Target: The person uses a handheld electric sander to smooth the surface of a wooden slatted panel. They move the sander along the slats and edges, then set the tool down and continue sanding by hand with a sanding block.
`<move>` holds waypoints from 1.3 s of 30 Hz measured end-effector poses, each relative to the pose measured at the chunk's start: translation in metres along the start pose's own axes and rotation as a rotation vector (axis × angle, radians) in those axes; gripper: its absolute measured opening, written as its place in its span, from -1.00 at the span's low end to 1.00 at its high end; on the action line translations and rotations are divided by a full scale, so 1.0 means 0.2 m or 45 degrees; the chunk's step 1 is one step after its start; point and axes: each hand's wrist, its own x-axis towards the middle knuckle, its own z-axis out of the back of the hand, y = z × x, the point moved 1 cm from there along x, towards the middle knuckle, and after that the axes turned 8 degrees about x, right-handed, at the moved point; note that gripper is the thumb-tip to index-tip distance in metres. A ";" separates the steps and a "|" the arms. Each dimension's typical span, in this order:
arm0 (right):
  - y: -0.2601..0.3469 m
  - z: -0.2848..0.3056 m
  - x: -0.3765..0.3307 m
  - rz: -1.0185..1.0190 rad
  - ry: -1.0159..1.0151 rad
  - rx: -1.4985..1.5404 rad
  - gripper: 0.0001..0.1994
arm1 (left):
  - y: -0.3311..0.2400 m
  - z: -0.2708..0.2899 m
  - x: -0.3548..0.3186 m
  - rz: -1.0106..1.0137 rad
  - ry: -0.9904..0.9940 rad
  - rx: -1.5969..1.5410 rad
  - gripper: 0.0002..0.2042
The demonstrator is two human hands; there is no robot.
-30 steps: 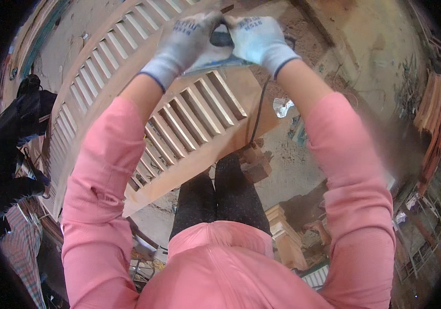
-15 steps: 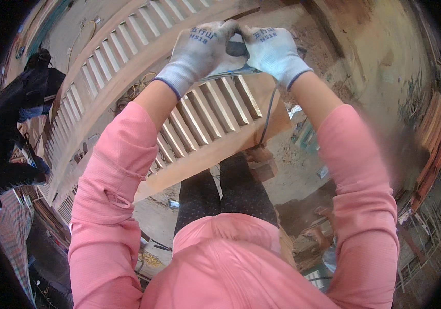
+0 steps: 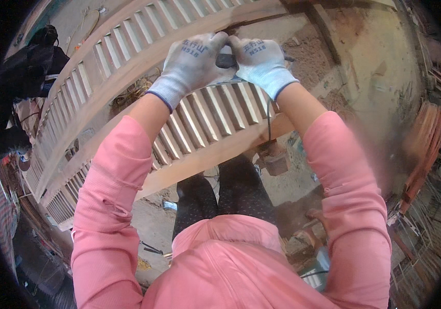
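Note:
Both hands wear white knit gloves with blue cuffs. My left hand [image 3: 192,57] and my right hand [image 3: 257,61] meet at the thumbs, closed around a dark corded hand tool [image 3: 225,61]. Only its dark middle and a bit of blue low edge show between the gloves; the rest is covered. A black cord [image 3: 269,121] hangs down beside my right wrist. Below the hands lies a pale slatted wooden panel [image 3: 220,153], its parallel slats set in a plain frame. The tool is over the panel's far side; whether it touches the wood is hidden.
Beyond lies a second, longer slatted panel [image 3: 108,82], appearing curved. At the left edge a person in dark clothes [image 3: 27,85] bends near its end. A brownish block [image 3: 276,160] sits right of my legs. Reddish boards [image 3: 425,147] are stacked at far right.
My hands and the tool have shifted a little left and nearer in the picture. The surroundings have shifted too, and the person at the left has changed posture. My grip stays the same.

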 end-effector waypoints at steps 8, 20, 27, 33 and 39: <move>0.43 -0.12 -0.04 0.051 -0.086 0.027 -0.74 | 0.20 0.11 -0.40 0.029 0.014 -0.041 -0.45; 1.30 -0.34 0.11 0.328 -0.071 0.197 -0.82 | 0.66 0.31 -1.16 0.320 0.011 -0.004 -0.41; 1.24 -0.29 0.18 0.424 -0.023 0.225 -0.81 | 0.71 0.24 -1.10 0.337 -0.070 -0.039 -0.46; 0.66 -0.16 0.15 0.294 -0.023 0.164 -0.80 | 0.37 0.17 -0.57 0.248 -0.063 -0.044 -0.47; 0.04 -0.04 0.07 0.206 -0.171 0.118 -0.80 | 0.04 0.03 -0.06 0.052 -0.076 -0.058 -0.50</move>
